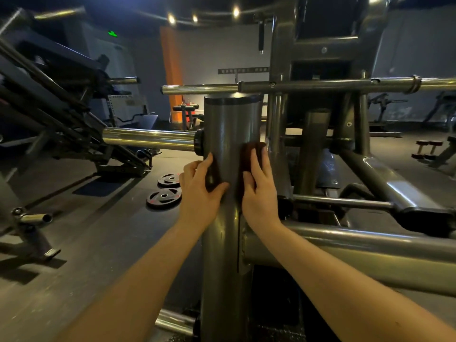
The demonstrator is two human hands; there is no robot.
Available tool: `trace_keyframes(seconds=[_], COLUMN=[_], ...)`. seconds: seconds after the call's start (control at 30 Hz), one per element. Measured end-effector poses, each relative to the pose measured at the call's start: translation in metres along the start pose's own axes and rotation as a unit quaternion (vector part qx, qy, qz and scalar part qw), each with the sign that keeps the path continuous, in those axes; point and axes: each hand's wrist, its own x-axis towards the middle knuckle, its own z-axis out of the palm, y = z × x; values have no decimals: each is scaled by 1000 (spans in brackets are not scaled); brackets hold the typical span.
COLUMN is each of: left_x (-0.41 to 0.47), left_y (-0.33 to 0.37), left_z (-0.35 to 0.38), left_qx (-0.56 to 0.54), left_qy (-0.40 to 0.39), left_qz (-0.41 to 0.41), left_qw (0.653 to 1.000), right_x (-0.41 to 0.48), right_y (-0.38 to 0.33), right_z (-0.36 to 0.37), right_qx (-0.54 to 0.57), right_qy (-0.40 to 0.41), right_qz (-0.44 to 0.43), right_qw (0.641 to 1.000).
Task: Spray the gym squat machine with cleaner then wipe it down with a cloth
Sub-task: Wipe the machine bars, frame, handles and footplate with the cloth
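As left hand (200,187) and right hand (259,192) hold one cloth (247,151), two weight plates (164,197)

- Two hands: left hand (199,186), right hand (259,188)
- One dark cloth (246,151)
- Two weight plates (169,180) (164,197)
- One orange pillar (172,70)
- One squat machine post (232,119)

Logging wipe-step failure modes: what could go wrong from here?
Sliding up, the left hand could knock the black collar above it. Going down, the cloth under the right hand may snag on the welded joint. The front of the post between the hands is uncovered, so may be missed.
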Motion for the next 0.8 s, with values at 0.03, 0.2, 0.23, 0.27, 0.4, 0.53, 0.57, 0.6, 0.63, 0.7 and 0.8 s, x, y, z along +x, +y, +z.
trace_keyframes(seconds=[0.03, 0.2, 0.23, 0.27, 0.4, 0.53, 0.57, 0.6, 0.63, 0.7, 0.8], left_x=[0, 0, -1, -1, -1, 0, 0, 0, 0, 1, 3], left_y=[-2, 2, 2, 1, -1, 0, -1, -1, -1, 0, 7], left_z=[0, 0, -1, 0, -1, -2, -2, -3, -4, -5, -9], left_qx=[3, -3, -8, -13, -37, -37, -35, -33, -33, -26, 6], left_qy=[-1, -11, -11, -9, -8, -13, -16, -19, -23, -29, -37], left_qz=[2, -10, -10, -10, -10, -16, -16, -16, -17, -21, -29], left_qw=[1000, 1000, 1000, 1000, 999, 999, 999, 999, 999, 999, 999], right_x=[1, 59, 76, 91, 97, 52, 53, 59, 68, 90, 130], right_y=[1, -39, -48, -55, -57, -40, -40, -44, -53, -76, -116], right_z=[-2, -9, -11, -13, -14, -9, -10, -12, -15, -18, -21], right_qx=[-3, 23, 22, 18, 24, -56, -90, -119, -148, -206, -289], right_qy=[1, 32, 46, 62, 60, -7, -23, -35, -44, -58, -115], right_qz=[8, 7, 5, 3, -17, -95, -120, -141, -156, -190, -205], right_qw=[1000, 999, 999, 998, 998, 994, 988, 982, 976, 958, 928])
